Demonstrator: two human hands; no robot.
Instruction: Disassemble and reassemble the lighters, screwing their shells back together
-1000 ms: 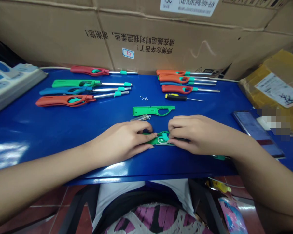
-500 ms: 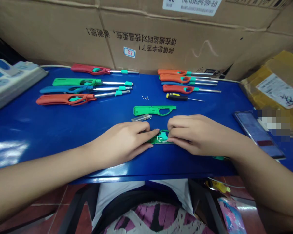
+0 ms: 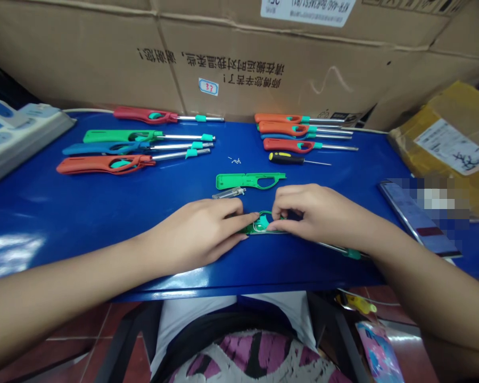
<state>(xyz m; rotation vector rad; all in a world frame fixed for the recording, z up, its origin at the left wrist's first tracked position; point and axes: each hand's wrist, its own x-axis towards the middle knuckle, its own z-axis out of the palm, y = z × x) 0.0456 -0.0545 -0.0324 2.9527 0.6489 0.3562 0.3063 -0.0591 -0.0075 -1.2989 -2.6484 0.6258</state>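
An opened green lighter casing half [image 3: 249, 230] lies on the table in front of me, with a teal trigger [image 3: 262, 222] and a thin pale wire in it. My left hand [image 3: 211, 229] holds the casing's left end, fingertips pressed on it. At its right part, my right hand [image 3: 309, 215] is closed in a pinch beside the trigger; what lies between those fingers is hidden. A metal lighter tube with a teal collar [image 3: 352, 254] shows partly under my right wrist. Just beyond my hands are the other green casing half [image 3: 239, 181] and a clear fuel tank [image 3: 228, 193].
Several long lighters, among them an orange-red one [image 3: 88, 164], lie at the left; more, such as a red one [image 3: 285, 144], lie at the right. Nearby are a screwdriver [image 3: 287, 158], a phone [image 3: 415, 215], a power strip [image 3: 27, 130] and a large carton [image 3: 104, 58].
My right fingers have shifted slightly and opened a little around the pinch. More of the metal tube shows below my right hand. The left hand keeps its hold; the view has moved slightly.
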